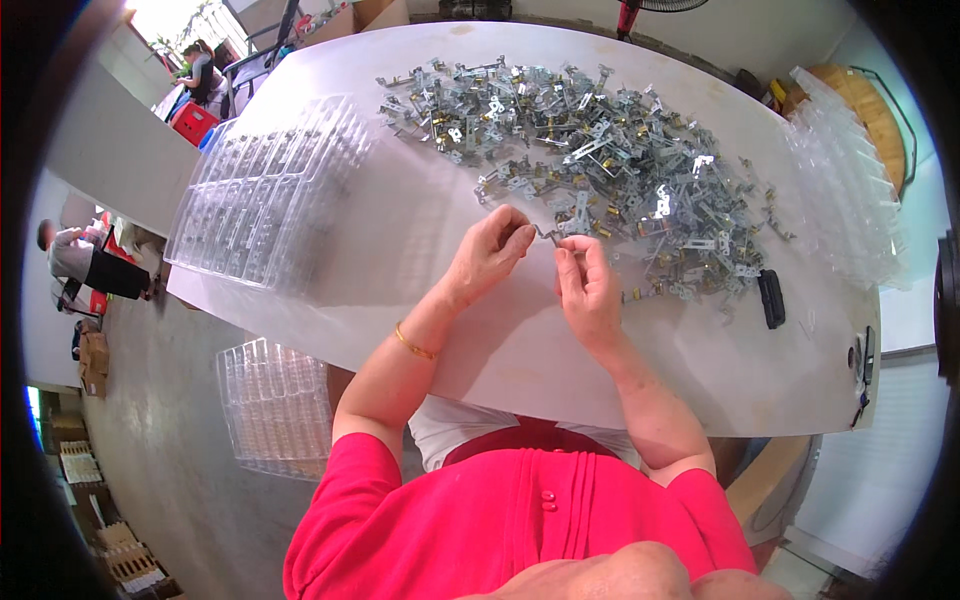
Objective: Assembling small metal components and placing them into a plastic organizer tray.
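Between my two hands, above the white table (400,270), is a small bent metal part (546,235), grey and narrow. My left hand (495,247) pinches its left end between thumb and fingertips. At its right end, the fingers of my right hand (588,285) are closed on it too. The part's exact shape is partly covered by my fingers. Just beyond my hands spreads a large heap of small metal brackets (610,140), silvery with some brass-coloured pieces among them. The heap's near edge comes close to my right hand.
Stacked clear plastic trays (270,190) holding metal parts stand on the table's left. More clear trays (845,180) lean at the right. A black object (771,299) lies right of the heap. Below the table's left edge are further trays (275,405). Two people sit away at the left.
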Motion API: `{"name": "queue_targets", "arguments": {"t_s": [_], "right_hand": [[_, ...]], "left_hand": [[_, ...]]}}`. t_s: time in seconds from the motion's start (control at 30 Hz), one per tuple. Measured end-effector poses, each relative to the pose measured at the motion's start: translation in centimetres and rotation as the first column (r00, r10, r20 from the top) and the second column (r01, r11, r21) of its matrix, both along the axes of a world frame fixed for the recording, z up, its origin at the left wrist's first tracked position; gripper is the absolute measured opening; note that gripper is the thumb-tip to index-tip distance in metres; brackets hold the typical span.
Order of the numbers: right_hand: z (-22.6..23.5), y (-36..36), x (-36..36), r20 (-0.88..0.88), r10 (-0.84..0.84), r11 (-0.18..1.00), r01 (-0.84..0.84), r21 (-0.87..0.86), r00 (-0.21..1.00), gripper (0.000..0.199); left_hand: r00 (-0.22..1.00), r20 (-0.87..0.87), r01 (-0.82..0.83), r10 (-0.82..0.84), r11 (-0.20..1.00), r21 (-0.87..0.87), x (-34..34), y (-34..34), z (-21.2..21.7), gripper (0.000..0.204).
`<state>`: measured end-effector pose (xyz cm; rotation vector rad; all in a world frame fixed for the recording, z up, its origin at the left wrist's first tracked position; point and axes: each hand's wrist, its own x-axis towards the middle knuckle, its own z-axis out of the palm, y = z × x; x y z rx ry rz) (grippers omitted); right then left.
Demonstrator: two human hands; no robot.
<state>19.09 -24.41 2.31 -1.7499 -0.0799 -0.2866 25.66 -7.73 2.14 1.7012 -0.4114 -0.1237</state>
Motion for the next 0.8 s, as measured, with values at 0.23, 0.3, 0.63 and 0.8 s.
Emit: {"name": "queue_targets", "arguments": {"t_s": [0.23, 0.3, 0.63, 0.8], "right_hand": [[-0.1, -0.4, 0.0, -0.088, 0.102, 0.983, -0.087, 0.164, 0.991, 0.017], [0.0, -0.5, 0.0, -0.104, 0.118, 0.982, -0.101, 0.158, 0.988, 0.016], [2.3, -0.8, -1.6, 0.336, 0.013, 0.914, 0.125, -0.386, 0.942, 0.002], [1.1, -1.5, -1.2, 0.343, -0.090, 0.972, 0.158, -0.173, 0.935, 0.003]], "left_hand": [[0.969, 0.245, -0.087, 0.035, 0.975, 0.203, -0.9, -0.5, 0.6, 0.016], [0.934, 0.357, -0.062, -0.022, 0.972, 0.225, -1.0, -0.6, 0.1, 0.011], [0.850, 0.488, 0.034, -0.196, 0.947, 0.321, -2.4, -0.5, 0.6, 0.012], [0.892, 0.424, 0.078, -0.156, 0.978, 0.194, -2.7, -1.1, 0.4, 0.013]]}}
